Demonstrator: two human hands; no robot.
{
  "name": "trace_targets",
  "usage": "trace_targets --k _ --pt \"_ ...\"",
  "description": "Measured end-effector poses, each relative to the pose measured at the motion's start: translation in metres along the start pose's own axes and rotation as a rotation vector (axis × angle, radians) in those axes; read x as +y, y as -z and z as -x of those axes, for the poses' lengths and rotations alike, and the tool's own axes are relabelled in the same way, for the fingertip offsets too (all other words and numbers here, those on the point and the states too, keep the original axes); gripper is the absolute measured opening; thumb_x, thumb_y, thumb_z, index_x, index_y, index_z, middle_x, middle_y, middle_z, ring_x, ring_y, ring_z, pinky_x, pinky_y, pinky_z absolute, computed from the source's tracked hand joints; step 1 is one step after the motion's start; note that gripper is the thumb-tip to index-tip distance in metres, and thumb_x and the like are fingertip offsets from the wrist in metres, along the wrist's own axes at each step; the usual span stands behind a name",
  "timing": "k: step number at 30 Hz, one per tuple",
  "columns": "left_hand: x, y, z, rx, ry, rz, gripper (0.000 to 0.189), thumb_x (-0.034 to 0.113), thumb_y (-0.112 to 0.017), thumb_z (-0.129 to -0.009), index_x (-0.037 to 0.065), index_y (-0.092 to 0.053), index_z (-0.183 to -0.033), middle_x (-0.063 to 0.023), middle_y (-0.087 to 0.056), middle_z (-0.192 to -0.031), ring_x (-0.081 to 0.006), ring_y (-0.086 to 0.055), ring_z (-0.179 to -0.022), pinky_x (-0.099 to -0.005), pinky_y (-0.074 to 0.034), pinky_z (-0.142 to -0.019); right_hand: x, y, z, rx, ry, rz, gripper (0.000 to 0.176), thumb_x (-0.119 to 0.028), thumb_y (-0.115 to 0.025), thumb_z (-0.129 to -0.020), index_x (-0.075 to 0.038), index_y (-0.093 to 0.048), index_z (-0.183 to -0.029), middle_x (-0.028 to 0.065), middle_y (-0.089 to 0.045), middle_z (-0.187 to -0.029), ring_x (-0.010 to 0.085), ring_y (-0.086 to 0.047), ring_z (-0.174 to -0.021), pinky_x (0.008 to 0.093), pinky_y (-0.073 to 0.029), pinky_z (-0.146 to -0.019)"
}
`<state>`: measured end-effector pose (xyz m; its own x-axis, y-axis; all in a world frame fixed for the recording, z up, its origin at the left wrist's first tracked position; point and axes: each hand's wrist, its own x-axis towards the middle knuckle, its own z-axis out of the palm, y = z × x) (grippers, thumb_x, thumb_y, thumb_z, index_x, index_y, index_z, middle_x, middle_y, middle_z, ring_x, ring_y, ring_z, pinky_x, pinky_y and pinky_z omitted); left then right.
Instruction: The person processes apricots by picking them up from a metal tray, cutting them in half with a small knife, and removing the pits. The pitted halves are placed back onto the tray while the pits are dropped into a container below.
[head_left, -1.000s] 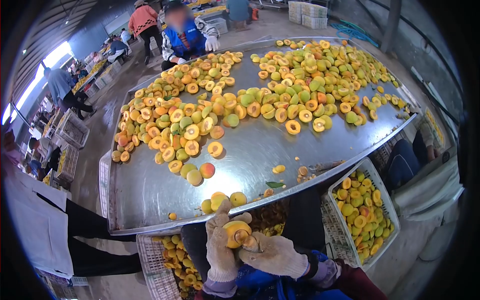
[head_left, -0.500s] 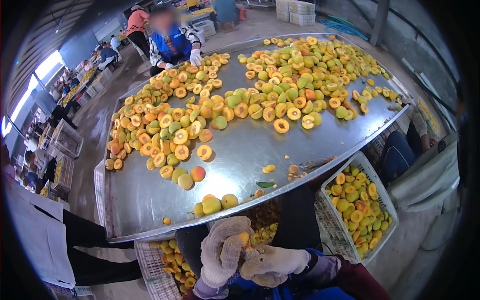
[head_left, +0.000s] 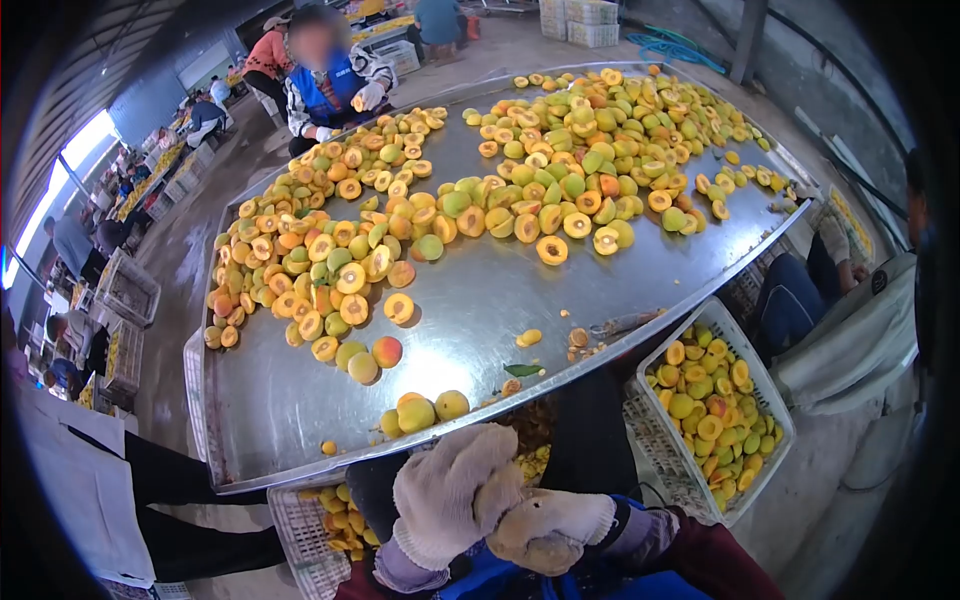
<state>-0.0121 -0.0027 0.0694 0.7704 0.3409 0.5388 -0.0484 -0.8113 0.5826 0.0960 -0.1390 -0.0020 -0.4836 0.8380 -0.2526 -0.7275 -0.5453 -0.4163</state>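
Observation:
My left hand (head_left: 452,492), in a pale knitted glove, is closed, with its back turned up. Against its fingers presses my right hand (head_left: 550,528), also gloved, stained and curled closed. The apricot piece that showed at the left fingers half a second ago is now covered by the gloves. What the right fingers hold, if anything, is hidden. Just beyond my hands, a few whole apricots (head_left: 416,414) sit by the near rim of the metal table (head_left: 480,330). Farther back, a wide heap of halved apricots (head_left: 560,190) spreads over it.
A crate of apricot halves (head_left: 720,415) stands right of my legs, another crate (head_left: 305,540) at lower left. A leaf (head_left: 522,370) and scraps lie near the table edge. Opposite sits a co-worker in a blue vest (head_left: 335,90); other people are close on both sides.
My left hand has turned over and closed in on the right, covering the apricot piece. The co-worker opposite has lifted a gloved hand with an apricot piece. The view has shifted slightly.

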Motion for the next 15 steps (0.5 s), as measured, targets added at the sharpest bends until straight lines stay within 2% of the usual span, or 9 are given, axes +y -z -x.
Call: trace_targets --k 2,3,4,6,7,9,11,13,15 --pt "0.004 0.004 -0.01 -0.273 0.483 0.21 0.029 0.026 -0.064 -0.089 0.0 -0.066 -0.102 -0.013 -0.069 -0.095 -0.0272 -0.068 -0.086 -0.0347 -0.052 -0.078 -0.001 0.006 -0.001 -0.202 -0.054 -0.082 0.024 -0.028 -0.063 -0.091 -0.004 -0.06 -0.091 -0.0012 -0.058 -0.069 0.008 -0.055 -0.055 0.0207 -0.044 -0.048" --pt "-0.002 0.002 -0.006 -0.293 0.501 0.187 0.023 0.022 -0.067 -0.087 0.008 -0.069 -0.105 -0.0086 -0.07 -0.098 -0.0278 -0.07 -0.081 -0.0337 -0.055 -0.069 -0.004 0.001 0.0 -0.2 -0.058 -0.079 0.024 -0.028 -0.063 -0.091 -0.004 -0.06 -0.091 -0.0012 -0.058 -0.069 0.008 -0.055 -0.055 0.0207 -0.044 -0.048" --pt "-0.005 0.001 -0.002 -0.293 0.502 0.187 0.023 0.022 -0.067 -0.087 0.008 -0.069 -0.105 -0.0086 -0.07 -0.098 -0.0278 -0.07 -0.081 -0.0337 -0.055 -0.069 -0.004 -0.005 0.001 -0.114 0.004 -0.013 0.025 -0.029 -0.063 -0.091 -0.004 -0.06 -0.091 -0.0004 -0.059 -0.073 0.0078 -0.055 -0.057 0.0206 -0.044 -0.049" --pt "-0.01 -0.002 0.002 -0.197 0.306 0.268 0.021 0.019 -0.066 -0.087 0.008 -0.069 -0.104 -0.009 -0.07 -0.099 -0.0272 -0.07 -0.082 -0.0331 -0.055 -0.07 -0.001 -0.005 0.001 -0.026 0.07 0.05 0.026 -0.031 -0.063 -0.092 -0.005 -0.06 -0.092 0.0004 -0.06 -0.077 0.0077 -0.056 -0.059 0.0205 -0.045 -0.05" --pt "-0.015 -0.004 0.005 -0.204 0.306 0.27 0.021 0.019 -0.066 -0.087 0.008 -0.069 -0.104 -0.009 -0.07 -0.099 -0.0272 -0.07 -0.082 -0.0331 -0.055 -0.07 0.006 0.001 0.0 -0.031 0.072 -0.009 0.026 -0.031 -0.062 -0.092 -0.005 -0.06 -0.092 0.0008 -0.06 -0.08 0.0074 -0.056 -0.06 0.0205 -0.045 -0.051" --pt "-0.022 -0.008 0.008 -0.056 0.045 0.222 0.02 0.017 -0.068 -0.085 0.007 -0.07 -0.102 -0.0096 -0.07 -0.098 -0.026 -0.07 -0.081 -0.0322 -0.055 -0.07 0.007 0.002 0.0 -0.036 0.07 -0.065 0.026 -0.031 -0.062 -0.092 -0.006 -0.06 -0.092 0.0012 -0.06 -0.082 0.0072 -0.056 -0.062 0.0206 -0.045 -0.052" --pt "-0.015 -0.009 0.007 -0.044 0.096 0.199 0.021 0.017 -0.07 -0.083 0.007 -0.069 -0.1 -0.0096 -0.07 -0.097 -0.0261 -0.07 -0.08 -0.0327 -0.055 -0.07 0.001 -0.003 0.001 -0.16 0.019 -0.191 0.026 -0.032 -0.061 -0.093 -0.006 -0.061 -0.093 0.0005 -0.06 -0.079 0.0071 -0.056 -0.06 0.0208 -0.045 -0.052" --pt "-0.01 -0.01 0.002 -0.028 0.144 0.178 0.021 0.017 -0.071 -0.081 0.006 -0.069 -0.099 -0.0097 -0.07 -0.095 -0.0263 -0.069 -0.078 -0.0331 -0.055 -0.069 0.006 0.006 -0.003 -0.178 0.023 -0.191 0.026 -0.032 -0.062 -0.092 -0.006 -0.061 -0.094 0.0001 -0.06 -0.077 0.0071 -0.056 -0.06 0.0208 -0.046 -0.052" --pt "-0.008 -0.012 -0.005 -0.159 0.321 0.002 0.022 0.018 -0.073 -0.078 0.007 -0.068 -0.096 -0.0092 -0.069 -0.092 -0.0271 -0.068 -0.076 -0.0343 -0.055 -0.066 0.006 0.012 -0.005 -0.19 0.03 -0.191 0.026 -0.032 -0.062 -0.092 -0.005 -0.061 -0.095 -0.0002 -0.059 -0.076 0.007 -0.056 -0.059 0.0207 -0.046 -0.052"
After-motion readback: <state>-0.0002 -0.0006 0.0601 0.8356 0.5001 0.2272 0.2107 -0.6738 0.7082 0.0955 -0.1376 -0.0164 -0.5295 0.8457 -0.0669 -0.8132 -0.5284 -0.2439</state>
